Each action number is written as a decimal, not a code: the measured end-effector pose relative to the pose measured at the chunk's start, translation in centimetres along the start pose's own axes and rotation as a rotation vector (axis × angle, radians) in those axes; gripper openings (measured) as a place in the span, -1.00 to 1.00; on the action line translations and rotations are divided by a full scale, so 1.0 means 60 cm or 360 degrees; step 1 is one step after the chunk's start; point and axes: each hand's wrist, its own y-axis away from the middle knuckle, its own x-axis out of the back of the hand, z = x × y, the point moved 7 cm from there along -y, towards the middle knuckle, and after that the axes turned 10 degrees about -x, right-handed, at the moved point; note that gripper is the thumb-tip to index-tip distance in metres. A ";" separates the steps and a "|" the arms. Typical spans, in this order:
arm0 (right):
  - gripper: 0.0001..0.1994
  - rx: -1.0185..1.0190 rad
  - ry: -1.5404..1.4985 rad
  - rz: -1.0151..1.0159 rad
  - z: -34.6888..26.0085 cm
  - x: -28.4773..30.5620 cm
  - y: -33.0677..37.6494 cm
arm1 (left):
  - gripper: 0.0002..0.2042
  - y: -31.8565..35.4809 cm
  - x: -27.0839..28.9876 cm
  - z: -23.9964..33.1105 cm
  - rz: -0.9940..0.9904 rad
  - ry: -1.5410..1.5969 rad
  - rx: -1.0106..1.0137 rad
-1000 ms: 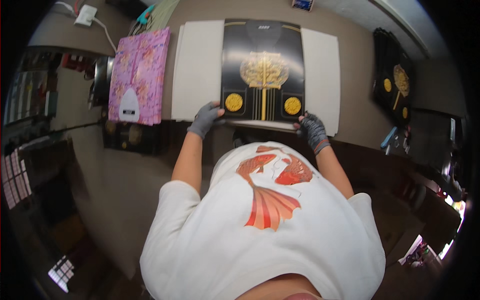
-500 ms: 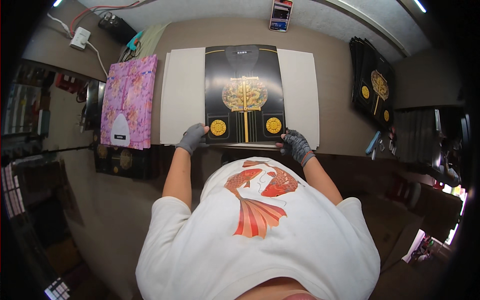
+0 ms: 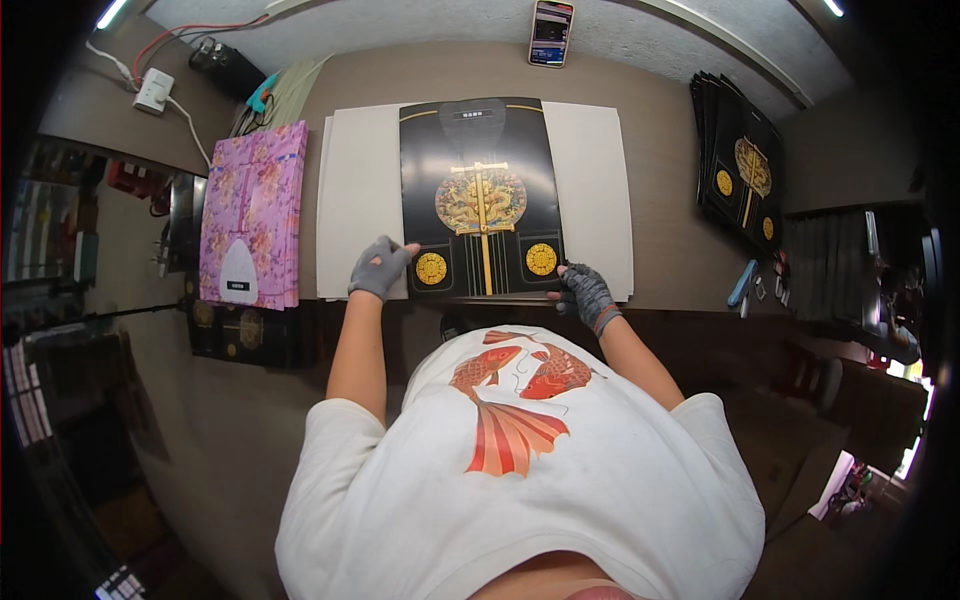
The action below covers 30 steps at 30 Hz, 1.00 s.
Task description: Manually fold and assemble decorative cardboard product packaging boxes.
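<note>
A black printed sheet [image 3: 478, 135], decorated like a jacket with a gold dragon medallion and two yellow roundels, lies over white sheets [image 3: 595, 190] on the table before me. My left hand [image 3: 379, 270], in a grey fingerless glove, rests by its lower left edge, thumb stretched toward the black sheet and apart from the other fingers. At the lower right corner my right hand [image 3: 588, 294], in a darker grey fingerless glove, pinches the sheet's edge between thumb and fingers; the fingertips are partly hidden.
To the left lies a stack of pink floral folders [image 3: 254, 215]. More black printed sheets [image 3: 738, 165] stand fanned at the right, near a blue-handled tool [image 3: 742, 284]. A phone [image 3: 551, 33] leans at the back; a white power adapter [image 3: 153, 90] with cables sits far left.
My left hand has lifted slightly off the sheet's lower left corner, its thumb moving up along the edge. The right hand stays at its corner. The whole view has shifted a little.
</note>
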 end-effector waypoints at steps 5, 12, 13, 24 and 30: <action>-0.70 0.0039 -0.0028 0.0045 0.002 0.000 -0.001 | -0.47 -0.022 -0.008 0.020 0.0198 -0.0055 -0.0084; -0.68 0.0001 0.0016 0.0030 -0.003 -0.003 0.010 | -0.63 -0.039 -0.034 -0.052 0.0100 0.0860 0.0180; -0.68 0.0000 0.0015 0.0024 -0.004 -0.004 0.012 | -0.63 -0.037 -0.031 -0.046 0.0094 0.0857 0.0179; -0.62 -0.0033 0.0063 0.0014 -0.005 -0.002 0.011 | -0.71 -0.033 -0.044 -0.053 0.0008 0.1366 0.0256; -0.62 -0.0021 0.0062 0.0013 -0.006 -0.005 0.014 | -0.69 -0.022 -0.041 -0.039 0.0004 0.1402 0.0249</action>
